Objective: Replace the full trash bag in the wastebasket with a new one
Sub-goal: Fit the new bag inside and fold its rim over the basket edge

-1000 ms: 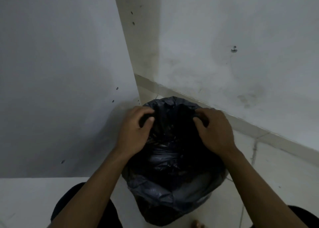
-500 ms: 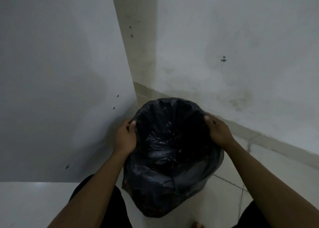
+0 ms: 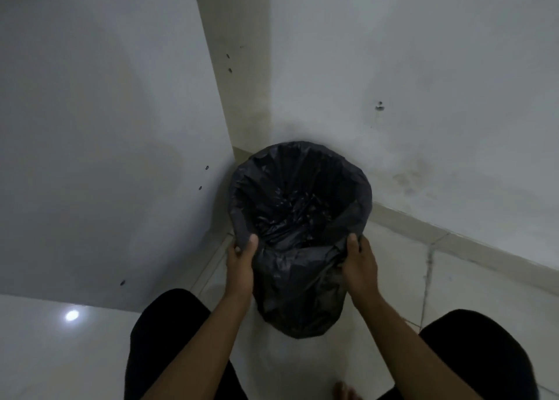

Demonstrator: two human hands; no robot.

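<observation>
Black trash bag (image 3: 299,248): centre of frame, mouth open and round, plastic turned down over the outside so that the wastebasket under it is hidden. It stands on the floor in the corner, and its far rim reaches the top of the skirting. The inside is dark, with a few glints on creased plastic, and I cannot make out the contents. Left hand (image 3: 240,266): at the near-left rim, thumb laid over the edge, fingers curled round the outside, pinching the plastic. Right hand (image 3: 360,266): at the near-right rim in the same grip, thumb on top, fingers tucked into the gathered folds. Both forearms come up from the lower edge. Dark-clothed knees (image 3: 169,324) sit on either side at lower left and lower right, and bare toes (image 3: 344,392) show at bottom centre. White panel (image 3: 106,127) fills the left of the frame, with small dark holes. Scuffed white wall (image 3: 423,97) fills the upper right, with pale skirting (image 3: 423,227) at its foot. Glossy floor tiles (image 3: 393,278) lie below, with a lamp reflection (image 3: 72,315) at lower left.
</observation>
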